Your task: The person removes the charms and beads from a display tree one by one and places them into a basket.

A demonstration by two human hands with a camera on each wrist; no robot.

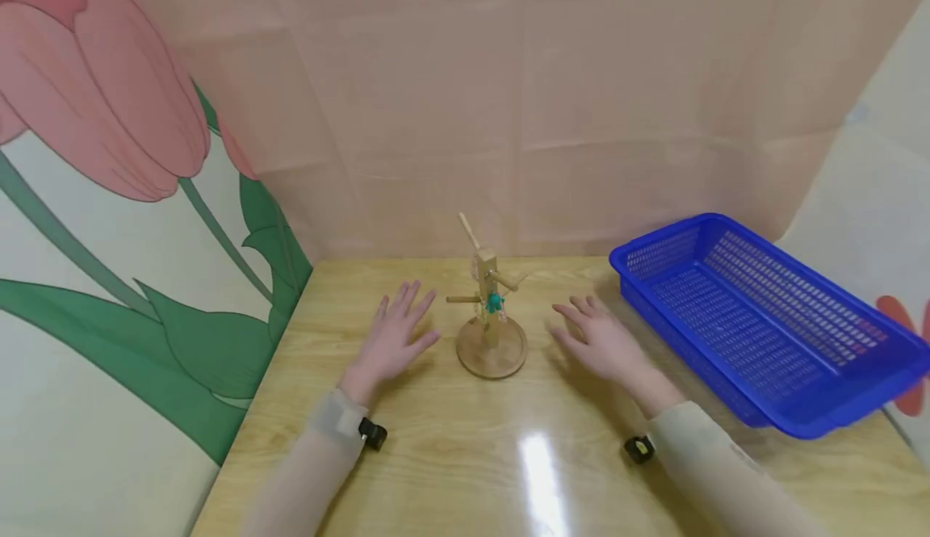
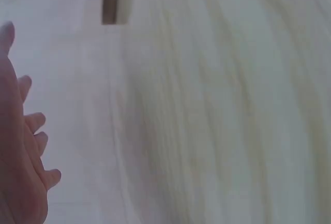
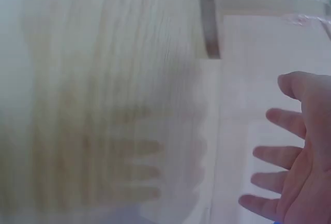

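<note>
Midway between the hands stands a small wooden rack (image 1: 488,274) with several pegs and a round base (image 1: 492,367). A teal trinket (image 1: 495,303) hangs on it, along with thin pinkish and beaded strands too small to make out. My left hand (image 1: 392,339) hovers to the left of the rack, fingers spread, touching nothing. On the other side my right hand (image 1: 599,339) is held over the table, palm down with fingers apart. Both wrist views show empty hands, with the edge of the rack's base (image 2: 111,1) near the top.
A blue plastic basket (image 1: 654,335) with perforated sides sits at the right of the wooden table (image 1: 436,472). Pinkish cloth (image 1: 436,117) covers the wall behind. A tulip-print panel (image 1: 109,238) rises at the left.
</note>
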